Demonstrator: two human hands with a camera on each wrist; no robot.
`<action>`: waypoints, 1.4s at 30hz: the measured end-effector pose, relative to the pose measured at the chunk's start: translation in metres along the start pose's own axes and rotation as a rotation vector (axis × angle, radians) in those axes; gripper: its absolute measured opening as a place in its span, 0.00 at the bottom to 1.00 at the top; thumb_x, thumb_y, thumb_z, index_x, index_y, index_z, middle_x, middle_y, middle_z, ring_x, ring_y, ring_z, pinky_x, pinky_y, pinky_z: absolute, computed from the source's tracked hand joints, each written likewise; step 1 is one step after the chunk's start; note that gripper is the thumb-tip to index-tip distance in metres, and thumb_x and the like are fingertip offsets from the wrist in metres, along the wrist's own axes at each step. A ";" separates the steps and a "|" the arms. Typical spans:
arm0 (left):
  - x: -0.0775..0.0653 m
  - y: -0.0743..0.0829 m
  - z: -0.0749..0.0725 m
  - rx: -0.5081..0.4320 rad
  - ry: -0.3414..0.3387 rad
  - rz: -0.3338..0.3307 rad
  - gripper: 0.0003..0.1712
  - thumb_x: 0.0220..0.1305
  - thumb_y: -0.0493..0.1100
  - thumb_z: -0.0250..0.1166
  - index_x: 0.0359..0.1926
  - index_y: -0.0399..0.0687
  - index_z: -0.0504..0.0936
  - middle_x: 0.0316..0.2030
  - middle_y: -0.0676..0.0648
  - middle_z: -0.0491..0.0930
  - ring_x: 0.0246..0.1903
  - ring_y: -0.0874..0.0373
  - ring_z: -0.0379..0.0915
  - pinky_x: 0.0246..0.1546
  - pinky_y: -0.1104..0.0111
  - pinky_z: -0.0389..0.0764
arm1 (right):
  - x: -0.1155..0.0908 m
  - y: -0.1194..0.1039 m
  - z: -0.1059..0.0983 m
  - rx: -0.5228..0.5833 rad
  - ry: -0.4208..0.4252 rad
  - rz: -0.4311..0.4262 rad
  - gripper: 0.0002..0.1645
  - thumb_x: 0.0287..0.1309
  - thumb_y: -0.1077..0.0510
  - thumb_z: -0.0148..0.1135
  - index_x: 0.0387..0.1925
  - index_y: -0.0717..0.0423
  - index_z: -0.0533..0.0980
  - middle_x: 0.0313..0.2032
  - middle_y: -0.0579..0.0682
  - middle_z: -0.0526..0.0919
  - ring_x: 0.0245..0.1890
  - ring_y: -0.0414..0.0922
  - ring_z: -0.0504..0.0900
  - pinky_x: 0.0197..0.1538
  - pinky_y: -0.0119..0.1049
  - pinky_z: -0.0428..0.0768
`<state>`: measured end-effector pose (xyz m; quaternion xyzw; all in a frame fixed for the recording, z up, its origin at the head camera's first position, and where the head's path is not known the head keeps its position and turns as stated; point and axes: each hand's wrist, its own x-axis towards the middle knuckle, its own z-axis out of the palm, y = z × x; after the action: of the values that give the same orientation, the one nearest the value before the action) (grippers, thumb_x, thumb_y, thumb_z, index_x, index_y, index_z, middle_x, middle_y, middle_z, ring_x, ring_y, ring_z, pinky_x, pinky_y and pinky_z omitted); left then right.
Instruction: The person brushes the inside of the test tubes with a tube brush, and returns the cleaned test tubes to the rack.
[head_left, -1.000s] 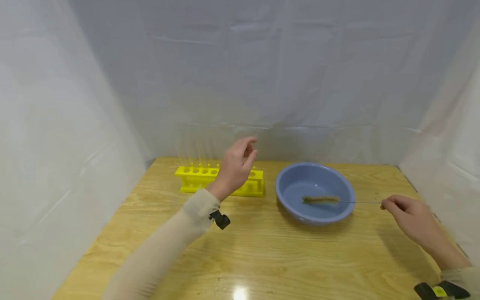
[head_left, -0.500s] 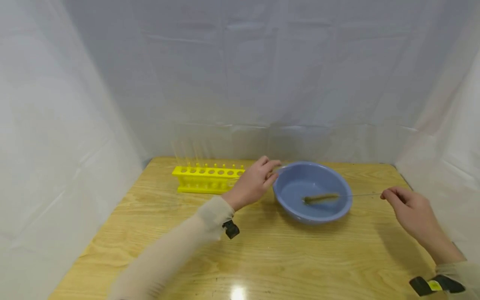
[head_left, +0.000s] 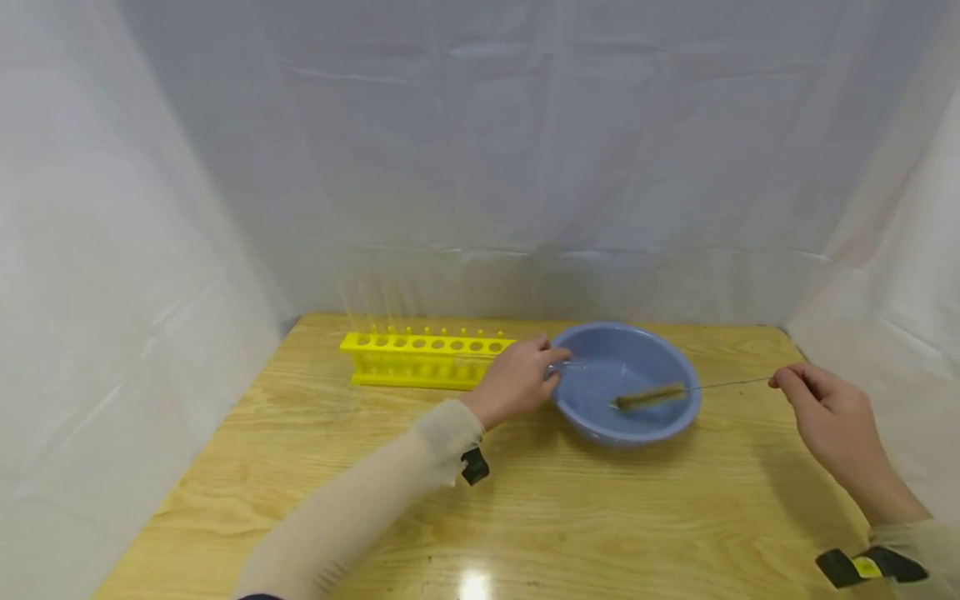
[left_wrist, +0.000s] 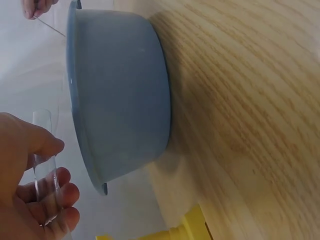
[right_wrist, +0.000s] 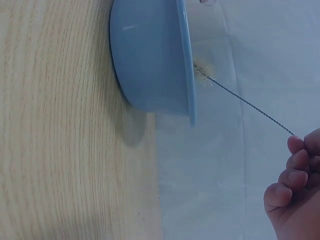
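My left hand (head_left: 517, 379) holds a clear glass test tube (left_wrist: 44, 172) between thumb and curled fingers. In the head view the tube's end reaches over the left rim of the blue basin (head_left: 573, 417). On the right, my right hand (head_left: 832, 417) pinches the end of a thin twisted-wire handle (right_wrist: 250, 104). Its bristled test tube brush (head_left: 651, 397) hangs into the basin, head tilted down to the left. Left of the basin stands a yellow test tube rack (head_left: 408, 367), partly behind the left hand. Several clear tubes (head_left: 375, 304) stand upright, blurred, at its left end.
The wooden table (head_left: 525, 517) carries everything. White sheeting (head_left: 480, 167) rises behind the table and on both sides. The basin stands close to the rack's right end.
My left hand has moved right and down from over the rack to the basin's left rim, with the tube in it. The right hand has risen slightly, and the brush tilts more.
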<state>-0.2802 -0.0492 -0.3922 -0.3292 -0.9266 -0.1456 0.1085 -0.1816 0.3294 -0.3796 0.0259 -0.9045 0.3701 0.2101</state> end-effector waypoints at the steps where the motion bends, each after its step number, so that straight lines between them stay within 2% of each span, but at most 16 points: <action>1: 0.000 0.000 0.001 0.001 0.003 -0.001 0.21 0.69 0.45 0.63 0.62 0.54 0.81 0.44 0.49 0.79 0.37 0.58 0.75 0.37 0.68 0.77 | 0.000 0.000 0.000 0.009 0.006 0.002 0.16 0.76 0.49 0.49 0.41 0.53 0.80 0.19 0.44 0.70 0.17 0.42 0.64 0.22 0.36 0.62; 10: 0.001 0.002 0.007 0.015 0.009 0.006 0.20 0.69 0.45 0.62 0.60 0.51 0.82 0.52 0.48 0.83 0.47 0.55 0.80 0.49 0.65 0.81 | 0.001 -0.001 0.002 0.068 0.070 -0.041 0.14 0.75 0.52 0.52 0.40 0.53 0.81 0.24 0.39 0.74 0.22 0.38 0.69 0.25 0.29 0.67; 16: 0.002 0.005 0.008 -0.001 -0.010 0.011 0.20 0.68 0.43 0.62 0.61 0.50 0.82 0.53 0.47 0.83 0.47 0.55 0.80 0.49 0.64 0.81 | 0.002 -0.002 0.003 0.071 0.066 -0.045 0.15 0.75 0.52 0.52 0.39 0.56 0.81 0.23 0.40 0.73 0.21 0.38 0.67 0.24 0.31 0.66; 21: 0.002 0.006 0.009 -0.001 -0.017 0.007 0.20 0.69 0.43 0.62 0.61 0.50 0.82 0.52 0.48 0.83 0.48 0.54 0.80 0.51 0.64 0.81 | 0.001 -0.001 0.002 0.061 0.078 -0.051 0.15 0.75 0.53 0.52 0.39 0.57 0.81 0.24 0.39 0.74 0.23 0.36 0.69 0.26 0.27 0.68; 27: 0.003 0.007 0.011 0.000 -0.023 -0.007 0.21 0.70 0.45 0.61 0.62 0.50 0.81 0.53 0.47 0.83 0.51 0.54 0.79 0.54 0.62 0.80 | 0.000 -0.001 -0.001 0.087 0.083 -0.019 0.14 0.75 0.53 0.52 0.38 0.52 0.81 0.23 0.38 0.75 0.23 0.36 0.70 0.25 0.28 0.68; 30: 0.004 0.007 0.012 -0.008 -0.021 -0.011 0.21 0.70 0.46 0.61 0.62 0.50 0.81 0.54 0.47 0.83 0.51 0.53 0.79 0.54 0.62 0.80 | 0.000 0.000 -0.003 0.131 0.084 0.015 0.13 0.75 0.53 0.52 0.37 0.49 0.81 0.21 0.39 0.74 0.21 0.37 0.68 0.22 0.32 0.66; 35: 0.005 0.007 0.014 -0.014 0.001 -0.012 0.20 0.70 0.46 0.60 0.61 0.50 0.81 0.53 0.48 0.83 0.52 0.53 0.79 0.55 0.61 0.80 | 0.002 0.001 -0.005 0.242 0.085 0.064 0.13 0.75 0.53 0.52 0.35 0.49 0.80 0.19 0.42 0.72 0.16 0.41 0.62 0.18 0.39 0.58; 39: 0.006 0.009 0.013 -0.015 0.011 -0.008 0.20 0.70 0.46 0.60 0.60 0.50 0.82 0.53 0.48 0.83 0.52 0.53 0.79 0.56 0.61 0.79 | 0.003 0.000 -0.005 0.335 0.091 0.084 0.14 0.75 0.54 0.52 0.35 0.52 0.81 0.19 0.42 0.74 0.16 0.42 0.62 0.19 0.36 0.60; 42: 0.007 0.011 0.011 -0.025 0.010 -0.005 0.20 0.71 0.46 0.59 0.61 0.50 0.81 0.54 0.48 0.83 0.53 0.52 0.79 0.56 0.61 0.79 | 0.004 -0.001 -0.004 0.496 0.094 0.100 0.14 0.73 0.55 0.54 0.34 0.56 0.81 0.19 0.43 0.75 0.17 0.41 0.63 0.21 0.34 0.62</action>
<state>-0.2794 -0.0330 -0.3980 -0.3274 -0.9250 -0.1589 0.1089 -0.1835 0.3314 -0.3750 0.0145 -0.7754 0.5916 0.2204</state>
